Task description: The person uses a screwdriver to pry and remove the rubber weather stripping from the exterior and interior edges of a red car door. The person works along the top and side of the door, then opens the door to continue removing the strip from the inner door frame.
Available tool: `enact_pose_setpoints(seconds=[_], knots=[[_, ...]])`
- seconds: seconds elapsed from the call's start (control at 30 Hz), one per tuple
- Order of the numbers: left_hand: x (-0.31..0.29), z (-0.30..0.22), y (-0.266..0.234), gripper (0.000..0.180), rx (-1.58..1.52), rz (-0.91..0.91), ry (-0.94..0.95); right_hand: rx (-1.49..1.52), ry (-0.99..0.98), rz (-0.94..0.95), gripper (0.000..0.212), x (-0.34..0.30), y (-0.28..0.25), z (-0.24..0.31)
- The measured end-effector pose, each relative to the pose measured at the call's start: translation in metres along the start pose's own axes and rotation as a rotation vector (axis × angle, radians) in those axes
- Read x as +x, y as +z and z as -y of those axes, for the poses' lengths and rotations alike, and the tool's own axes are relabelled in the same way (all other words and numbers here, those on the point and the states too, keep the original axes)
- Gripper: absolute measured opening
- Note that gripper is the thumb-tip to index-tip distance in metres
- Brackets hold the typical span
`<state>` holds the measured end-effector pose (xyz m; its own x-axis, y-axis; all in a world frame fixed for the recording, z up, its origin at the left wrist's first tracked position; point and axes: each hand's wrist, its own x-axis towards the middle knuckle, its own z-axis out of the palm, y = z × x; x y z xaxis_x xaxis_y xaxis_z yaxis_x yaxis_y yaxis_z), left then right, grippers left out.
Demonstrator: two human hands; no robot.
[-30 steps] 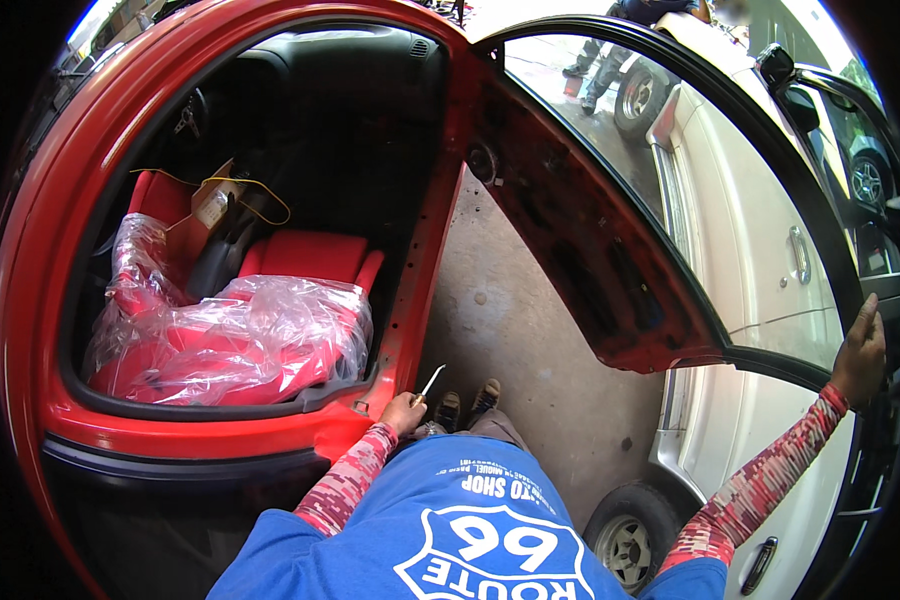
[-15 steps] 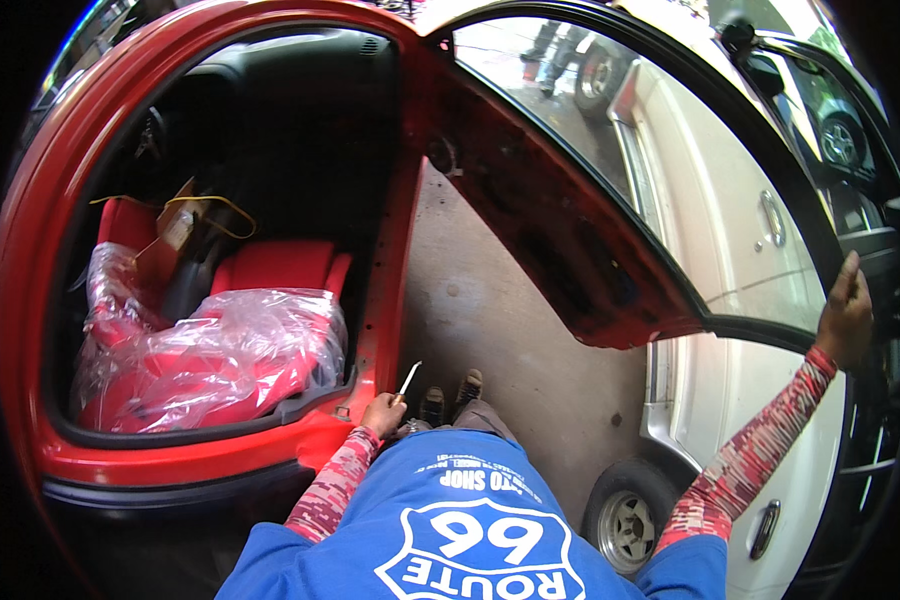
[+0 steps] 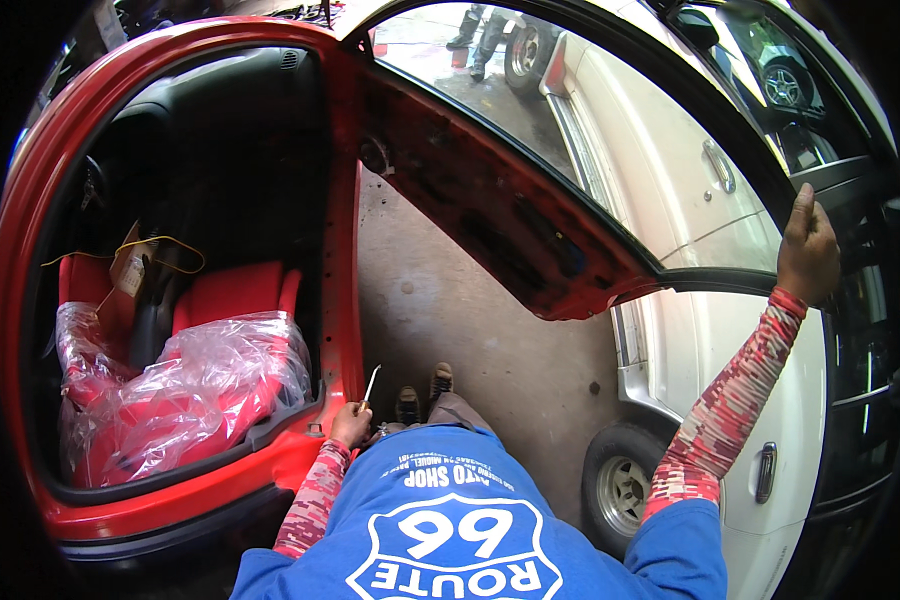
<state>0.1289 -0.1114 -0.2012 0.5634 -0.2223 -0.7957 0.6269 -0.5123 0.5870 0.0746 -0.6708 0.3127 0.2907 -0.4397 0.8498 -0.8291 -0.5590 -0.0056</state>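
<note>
Low beside the red car's sill, my left hand [image 3: 350, 424] is closed around a thin tool [image 3: 372, 385] with a pale shaft and a slightly bent tip. What kind of tool it is cannot be made out. My right hand [image 3: 808, 255] reaches far out to the right, its fingers wrapped round the rear edge of the red car door [image 3: 510, 225] at the window frame. That door stands wide open, its inner side bare of a trim panel and dark with smudges. Through its window glass, part of a white vehicle shows.
Inside the red car, red seats [image 3: 235, 295] lie partly under clear plastic sheeting [image 3: 205, 385], near a cardboard piece [image 3: 130, 262] and a yellow cord [image 3: 185, 250]. A white vehicle [image 3: 750, 400] with a wheel [image 3: 625, 490] stands close on the right. Another person's legs [image 3: 488, 45] show beyond the glass.
The view has shifted, so the red car and door sit further left in it. My right hand still grips the door edge, and my left still holds the thin tool.
</note>
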Motion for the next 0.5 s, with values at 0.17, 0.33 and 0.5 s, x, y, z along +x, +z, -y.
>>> enact_pose_setpoints(seconds=[0.17, 0.33, 0.5], knots=[[0.004, 0.004, 0.000, 0.030, 0.064, -0.039, 0.026, 0.012, -0.001, 0.015, 0.071, 0.000, -0.002, 0.001], [0.017, 0.015, -0.001, 0.034, 0.139, -0.054, 0.030, 0.037, -0.025, -0.022, 0.070, 0.000, 0.002, -0.001], [0.012, 0.014, -0.001, 0.033, 0.080, -0.009, 0.015, 0.048, -0.022, -0.015, 0.066, 0.002, 0.007, -0.008]])
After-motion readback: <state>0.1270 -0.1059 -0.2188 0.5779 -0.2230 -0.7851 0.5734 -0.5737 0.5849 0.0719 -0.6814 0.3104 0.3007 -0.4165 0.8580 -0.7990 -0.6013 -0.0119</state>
